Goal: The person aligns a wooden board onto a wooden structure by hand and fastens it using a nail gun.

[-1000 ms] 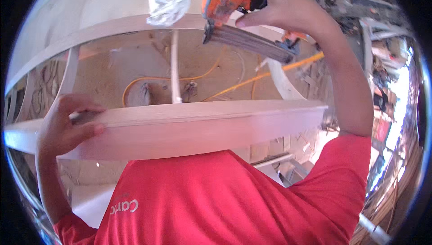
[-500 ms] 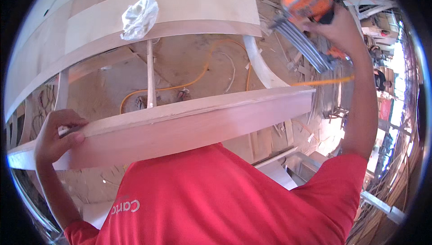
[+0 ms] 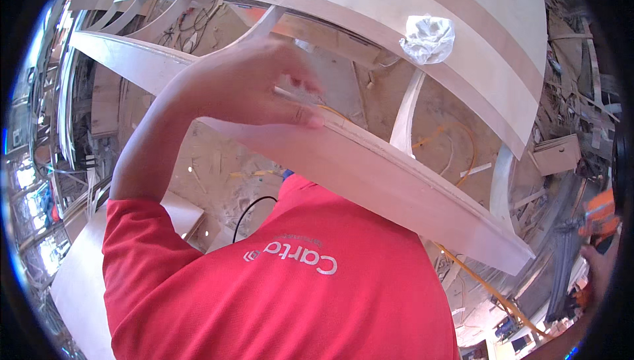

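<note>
Sawdust is covering the floor (image 3: 218,162) under a red shirt (image 3: 277,281), while the left hand (image 3: 247,86) is gripping a board (image 3: 396,181), the right hand (image 3: 598,264) is holding an orange nailer (image 3: 584,238), and a white bag (image 3: 428,37) is lying farther off.

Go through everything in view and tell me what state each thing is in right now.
Left hand: gripping the top edge of the long board.
Long board: on edge, slanting down to the right.
Right hand: at the picture's right rim, holding the orange nail gun.
Orange nail gun: held low, off the board.
Crumpled plastic: lying on the striped panel.
</note>
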### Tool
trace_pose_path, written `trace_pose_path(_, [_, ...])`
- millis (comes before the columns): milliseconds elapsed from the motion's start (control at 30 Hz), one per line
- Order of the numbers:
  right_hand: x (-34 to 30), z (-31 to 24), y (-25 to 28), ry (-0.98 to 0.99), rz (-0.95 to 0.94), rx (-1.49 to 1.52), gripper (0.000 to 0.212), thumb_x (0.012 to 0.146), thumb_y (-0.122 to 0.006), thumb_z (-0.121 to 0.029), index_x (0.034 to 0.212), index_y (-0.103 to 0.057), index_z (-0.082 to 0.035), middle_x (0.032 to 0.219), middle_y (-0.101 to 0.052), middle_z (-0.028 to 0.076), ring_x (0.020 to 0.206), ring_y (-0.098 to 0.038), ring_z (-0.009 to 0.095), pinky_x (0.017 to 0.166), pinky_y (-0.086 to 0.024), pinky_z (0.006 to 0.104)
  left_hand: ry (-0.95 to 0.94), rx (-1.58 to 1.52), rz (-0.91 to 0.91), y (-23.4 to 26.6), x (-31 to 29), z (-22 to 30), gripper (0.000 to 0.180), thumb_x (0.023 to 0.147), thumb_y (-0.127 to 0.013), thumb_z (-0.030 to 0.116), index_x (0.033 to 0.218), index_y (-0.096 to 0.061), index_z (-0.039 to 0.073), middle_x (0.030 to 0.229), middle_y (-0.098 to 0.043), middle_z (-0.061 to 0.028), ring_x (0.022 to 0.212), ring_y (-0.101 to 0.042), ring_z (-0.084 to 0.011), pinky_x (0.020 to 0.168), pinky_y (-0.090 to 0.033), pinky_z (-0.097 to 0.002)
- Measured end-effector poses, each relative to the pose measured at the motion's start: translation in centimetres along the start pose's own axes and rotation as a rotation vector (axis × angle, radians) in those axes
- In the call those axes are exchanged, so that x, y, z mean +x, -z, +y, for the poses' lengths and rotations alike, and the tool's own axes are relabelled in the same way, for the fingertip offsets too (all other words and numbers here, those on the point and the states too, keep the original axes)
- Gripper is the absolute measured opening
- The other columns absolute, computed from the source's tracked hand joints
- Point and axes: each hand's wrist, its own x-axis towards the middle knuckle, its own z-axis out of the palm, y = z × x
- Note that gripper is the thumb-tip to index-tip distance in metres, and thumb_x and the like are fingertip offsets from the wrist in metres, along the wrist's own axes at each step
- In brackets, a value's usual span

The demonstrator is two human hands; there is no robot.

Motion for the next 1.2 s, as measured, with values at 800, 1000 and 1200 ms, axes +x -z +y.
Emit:
trace_pose_path(800, [10.0, -31.0, -14.0, 0.435, -0.774, 0.204, 0.088, 0.075, -0.091, -0.033, 0.145, -0.047, -0.002, 0.094, -0.064, 0.005, 0.052, -0.052, 0.005, 0.043, -0.043, 0.0214, -0.236, 0.637, 1.008, -11.5, -1.9, 0.1, 0.045, 0.08, -0.072, 0.022, 0.125, -0.078, 0.019, 0.122, -0.072, -0.0024, 0.124, -0.067, -0.0257, 0.118, -0.043, -0.0528])
trace_pose_path(1000, [9.6, -29.7, -14.1, 0.435, -0.692, 0.23, 0.09, 0.074, -0.091, -0.037, 0.144, -0.047, 0.0, 0.09, -0.064, 0.004, 0.052, -0.053, 0.005, 0.043, -0.044, 0.0221, -0.206, 0.647, 1.039, -11.6, -2.0, 0.4, 0.046, 0.079, -0.076, 0.02, 0.125, -0.077, 0.02, 0.127, -0.07, -0.0046, 0.128, -0.065, -0.0278, 0.122, -0.037, -0.055])
trace_pose_path(1200, [9.2, -26.8, -11.7, 0.388, -0.534, 0.089, 0.066, 0.08, -0.087, -0.034, 0.128, -0.06, 0.0, 0.086, -0.067, 0.003, 0.052, -0.053, 0.006, 0.045, -0.043, 0.0226, -0.099, 0.667, 1.025, -13.3, -5.1, 1.5, 0.058, 0.072, -0.084, 0.018, 0.129, -0.074, 0.021, 0.137, -0.065, -0.0086, 0.135, -0.059, -0.031, 0.124, -0.029, -0.0601])
